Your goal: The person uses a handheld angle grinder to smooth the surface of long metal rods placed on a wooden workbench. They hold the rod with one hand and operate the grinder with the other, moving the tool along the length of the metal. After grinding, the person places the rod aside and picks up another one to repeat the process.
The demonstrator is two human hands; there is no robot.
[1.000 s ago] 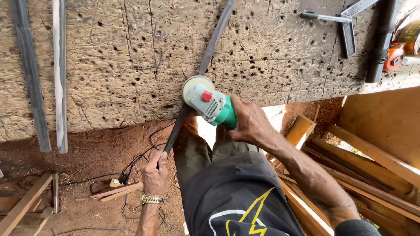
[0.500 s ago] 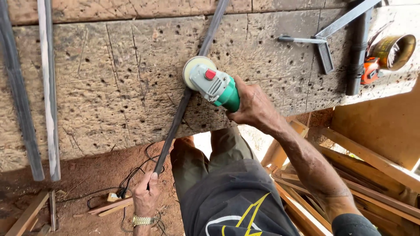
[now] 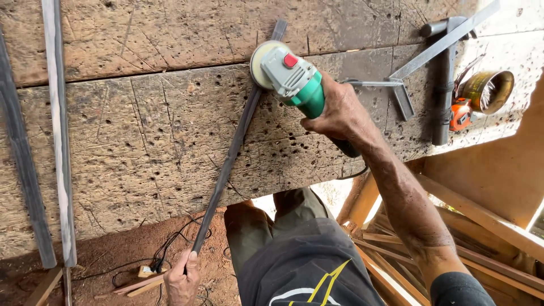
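Observation:
My right hand (image 3: 339,111) grips a green and grey angle grinder (image 3: 289,73) whose disc rests against a long dark metal bar (image 3: 232,148). The bar lies diagonally across a worn, pitted wooden workbench (image 3: 141,130) and sticks out past its near edge. My left hand (image 3: 182,277) holds the bar's near end below the bench edge.
Two more long metal strips (image 3: 56,130) lie along the bench's left side. A metal square (image 3: 408,73), a dark pipe (image 3: 443,96), an orange tape measure (image 3: 460,113) and a tin can (image 3: 487,89) sit at the right. Wooden slats (image 3: 481,226) and cables (image 3: 170,249) lie on the red dirt floor.
The grinder has slid farther along the bar, away from me toward the bench's far side. My left hand has kept hold of the bar's near end.

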